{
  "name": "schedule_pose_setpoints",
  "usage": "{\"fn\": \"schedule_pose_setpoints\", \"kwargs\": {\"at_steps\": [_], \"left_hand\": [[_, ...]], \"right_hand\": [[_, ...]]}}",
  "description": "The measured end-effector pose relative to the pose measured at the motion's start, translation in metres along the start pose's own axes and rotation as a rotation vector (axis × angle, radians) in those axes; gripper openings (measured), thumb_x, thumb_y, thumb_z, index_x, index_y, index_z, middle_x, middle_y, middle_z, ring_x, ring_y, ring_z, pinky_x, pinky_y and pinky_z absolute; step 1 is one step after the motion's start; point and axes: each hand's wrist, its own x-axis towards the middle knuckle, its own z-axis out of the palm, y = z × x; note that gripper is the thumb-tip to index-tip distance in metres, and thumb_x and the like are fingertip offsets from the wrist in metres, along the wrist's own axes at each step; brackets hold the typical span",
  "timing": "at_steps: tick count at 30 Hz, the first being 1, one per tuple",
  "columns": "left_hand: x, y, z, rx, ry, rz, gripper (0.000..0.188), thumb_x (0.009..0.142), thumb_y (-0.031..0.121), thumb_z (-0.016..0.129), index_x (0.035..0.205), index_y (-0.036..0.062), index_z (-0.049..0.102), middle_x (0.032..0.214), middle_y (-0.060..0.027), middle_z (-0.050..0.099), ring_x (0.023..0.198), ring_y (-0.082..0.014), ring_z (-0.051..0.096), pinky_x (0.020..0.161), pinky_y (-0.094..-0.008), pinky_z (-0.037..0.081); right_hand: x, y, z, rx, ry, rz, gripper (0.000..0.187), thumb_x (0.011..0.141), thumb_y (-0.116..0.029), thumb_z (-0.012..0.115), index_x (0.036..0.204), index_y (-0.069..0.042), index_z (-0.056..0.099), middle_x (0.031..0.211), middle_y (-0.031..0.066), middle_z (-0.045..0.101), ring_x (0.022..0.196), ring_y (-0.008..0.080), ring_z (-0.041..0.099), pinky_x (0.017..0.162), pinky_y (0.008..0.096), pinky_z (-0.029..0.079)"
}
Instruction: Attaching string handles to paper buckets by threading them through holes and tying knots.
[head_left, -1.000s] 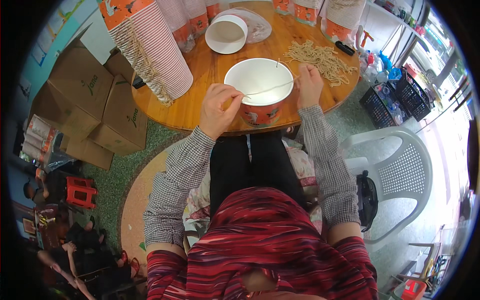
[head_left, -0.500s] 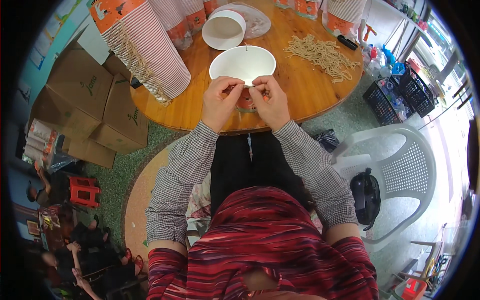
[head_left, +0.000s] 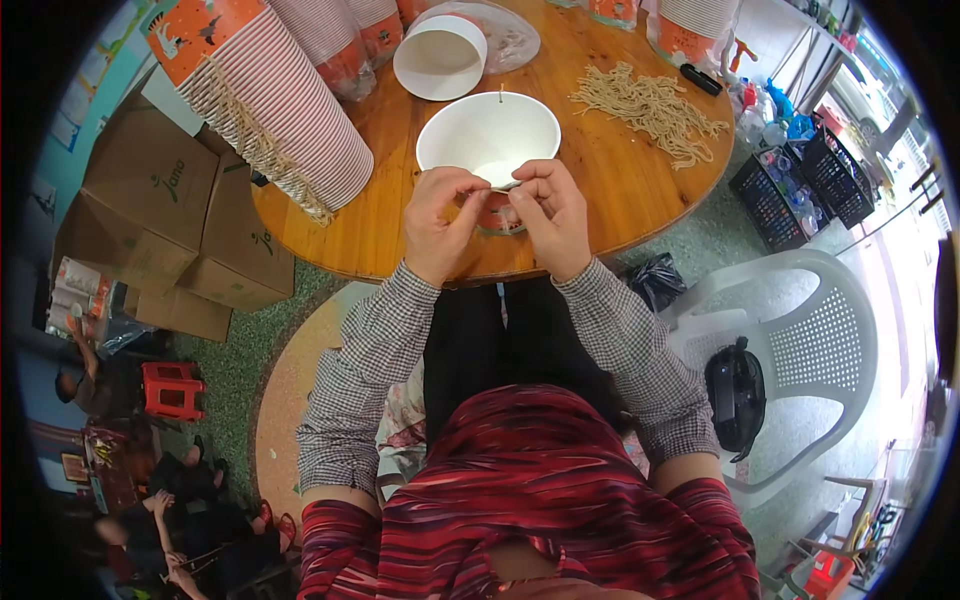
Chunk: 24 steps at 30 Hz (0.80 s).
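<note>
A paper tub [head_left: 488, 130], white inside and orange outside, stands at the near side of the round wooden table. A short tan cord [head_left: 501, 95] shows at its far rim. At the near rim, my left hand [head_left: 440, 222] and my right hand [head_left: 556, 222] face each other, thumbs and forefingers pinched. Between the fingertips runs a thin pale cord [head_left: 501, 190]; its ends are hidden by my fingers. Right of the tub lies a loose pile of tan cords [head_left: 645, 105].
A tall stack of tubs [head_left: 300, 110] with cords along its side leans at the left. Behind my tub another white tub [head_left: 440, 60] lies tipped. A black object [head_left: 700, 80] lies by the cords. Cardboard boxes [head_left: 150, 190] stand left, a white plastic chair [head_left: 815, 330] right.
The view has shifted slightly. My hands stay at the tub's near rim, their fingertips a little farther apart, with the thin cord showing more plainly between them.
</note>
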Motion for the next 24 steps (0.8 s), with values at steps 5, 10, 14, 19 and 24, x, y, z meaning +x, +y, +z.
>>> {"fn": "schedule_pose_setpoints", "kwargs": {"at_steps": [5, 10, 14, 19, 24], "left_hand": [[0.005, 0.005, 0.002, -0.015, -0.028, -0.017, 0.014, 0.073, -0.002, 0.067, 0.086, 0.0041, 0.065, 0.089, -0.0072, 0.059, 0.082, -0.0205, 0.056, 0.07, -0.0288, 0.047], [0.006, -0.008, 0.002, 0.028, -0.017, 0.029, 0.016, 0.072, -0.003, 0.067, 0.086, 0.0044, 0.065, 0.089, -0.0069, 0.059, 0.083, -0.0211, 0.056, 0.069, -0.0293, 0.047], [0.008, -0.011, -0.001, 0.026, -0.019, 0.084, 0.017, 0.072, -0.006, 0.066, 0.087, 0.0034, 0.064, 0.092, -0.0083, 0.058, 0.085, -0.0212, 0.057, 0.072, -0.029, 0.047], [0.013, -0.026, 0.004, -0.001, -0.013, 0.11, 0.019, 0.069, -0.006, 0.067, 0.085, 0.0038, 0.064, 0.09, -0.0081, 0.058, 0.084, -0.0227, 0.057, 0.069, -0.0298, 0.048], [0.017, -0.039, -0.007, 0.112, -0.065, 0.229, 0.022, 0.067, -0.006, 0.068, 0.086, 0.0034, 0.062, 0.09, -0.0091, 0.06, 0.081, -0.0255, 0.06, 0.07, -0.0307, 0.049]], "right_hand": [[0.008, 0.003, -0.004, 0.07, 0.017, 0.017, 0.019, 0.088, -0.001, 0.052, 0.106, 0.0, 0.047, 0.076, 0.0013, 0.055, 0.068, 0.0051, 0.052, 0.064, 0.0187, 0.045], [0.009, 0.003, 0.004, 0.065, -0.003, 0.023, 0.019, 0.089, 0.0, 0.051, 0.107, 0.0, 0.047, 0.078, 0.0012, 0.055, 0.07, 0.0058, 0.053, 0.065, 0.0196, 0.046], [0.011, 0.006, 0.002, -0.022, -0.062, -0.009, 0.019, 0.088, 0.001, 0.05, 0.107, 0.0, 0.047, 0.078, 0.0011, 0.055, 0.071, 0.0066, 0.053, 0.068, 0.0201, 0.045], [0.026, 0.022, -0.014, 0.226, -0.062, 0.062, 0.019, 0.087, 0.002, 0.049, 0.106, 0.001, 0.047, 0.073, 0.0006, 0.053, 0.07, 0.0077, 0.053, 0.068, 0.0207, 0.044], [0.03, 0.022, -0.019, 0.236, -0.069, 0.093, 0.018, 0.087, 0.003, 0.048, 0.105, 0.001, 0.047, 0.071, 0.0005, 0.052, 0.068, 0.0085, 0.053, 0.067, 0.0212, 0.044]]}}
